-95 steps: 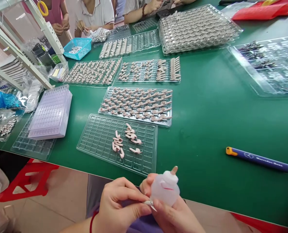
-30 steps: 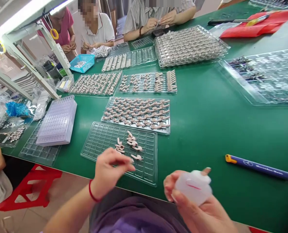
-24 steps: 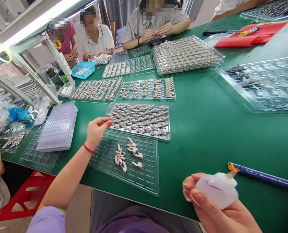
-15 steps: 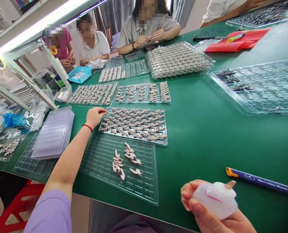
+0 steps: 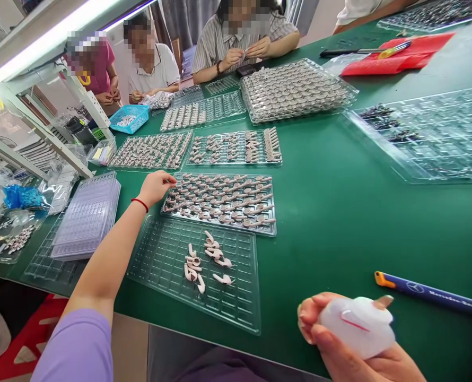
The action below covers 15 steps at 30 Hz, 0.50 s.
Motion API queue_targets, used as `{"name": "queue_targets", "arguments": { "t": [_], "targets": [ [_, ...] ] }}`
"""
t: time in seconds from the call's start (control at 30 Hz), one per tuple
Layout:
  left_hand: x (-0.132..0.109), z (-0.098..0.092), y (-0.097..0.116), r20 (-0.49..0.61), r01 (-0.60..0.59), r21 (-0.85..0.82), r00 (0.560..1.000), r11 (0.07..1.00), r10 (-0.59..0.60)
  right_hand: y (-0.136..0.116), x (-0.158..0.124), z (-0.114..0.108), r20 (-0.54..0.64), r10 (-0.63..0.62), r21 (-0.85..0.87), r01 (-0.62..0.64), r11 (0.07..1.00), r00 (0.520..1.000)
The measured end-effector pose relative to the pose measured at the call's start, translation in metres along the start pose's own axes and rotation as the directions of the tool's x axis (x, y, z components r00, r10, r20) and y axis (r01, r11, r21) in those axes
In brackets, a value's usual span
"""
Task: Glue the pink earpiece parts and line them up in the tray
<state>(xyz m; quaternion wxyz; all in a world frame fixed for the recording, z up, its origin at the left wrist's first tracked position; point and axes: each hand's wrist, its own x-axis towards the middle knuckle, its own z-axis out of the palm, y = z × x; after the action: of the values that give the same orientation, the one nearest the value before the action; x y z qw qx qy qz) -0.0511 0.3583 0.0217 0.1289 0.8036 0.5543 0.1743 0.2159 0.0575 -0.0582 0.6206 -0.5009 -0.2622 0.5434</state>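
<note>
My left hand [image 5: 156, 187], a red cord on its wrist, reaches to the upper left corner of a clear tray [image 5: 274, 232] with rows of beige earphone shells [image 5: 224, 199]. Its fingertips are pinched at the tray's edge; what lies between them is hidden. Nearer me, a second clear tray [image 5: 236, 310] carries a small group of loose earphone shells [image 5: 193, 269]. At the lower right, my right hand [image 5: 339, 350] is wrapped round a small white translucent squeeze bottle [image 5: 357, 323], which has a red line and a tan tip.
A blue cutter knife [image 5: 430, 294] lies right of my right hand. Stacked empty trays [image 5: 87, 217] stand left of my forearm. More filled trays [image 5: 295, 90] sit further back, with a blue basket [image 5: 130, 119]. Co-workers [image 5: 239, 48] sit across the green table [image 5: 319, 212].
The view has shifted slightly. My left hand stays pinched at the tray's corner, and my right hand keeps its hold on the squeeze bottle.
</note>
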Motion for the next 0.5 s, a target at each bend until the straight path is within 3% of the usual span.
{"name": "queue_targets", "arguments": {
  "t": [0.1,0.2,0.3,0.5],
  "targets": [
    [-0.023,-0.003,0.028,0.014,-0.034,-0.024,0.999,0.999,0.034,-0.005,0.001,0.004,0.005,-0.028,0.01,0.028,1.0,1.0],
    [-0.058,0.004,0.062,0.176,-0.093,-0.085,0.979,0.992,0.106,-0.008,0.003,0.006,0.011,-0.061,0.013,0.061,0.998,0.998],
    [-0.087,0.016,0.086,0.294,-0.076,-0.083,0.951,0.994,0.098,-0.008,0.004,0.004,0.034,-0.07,0.008,0.07,0.998,0.997],
    [-0.097,0.033,0.094,0.333,0.042,-0.035,0.942,0.998,-0.028,-0.007,0.001,0.002,0.038,-0.078,0.001,0.078,0.997,0.996]
  ]
}}
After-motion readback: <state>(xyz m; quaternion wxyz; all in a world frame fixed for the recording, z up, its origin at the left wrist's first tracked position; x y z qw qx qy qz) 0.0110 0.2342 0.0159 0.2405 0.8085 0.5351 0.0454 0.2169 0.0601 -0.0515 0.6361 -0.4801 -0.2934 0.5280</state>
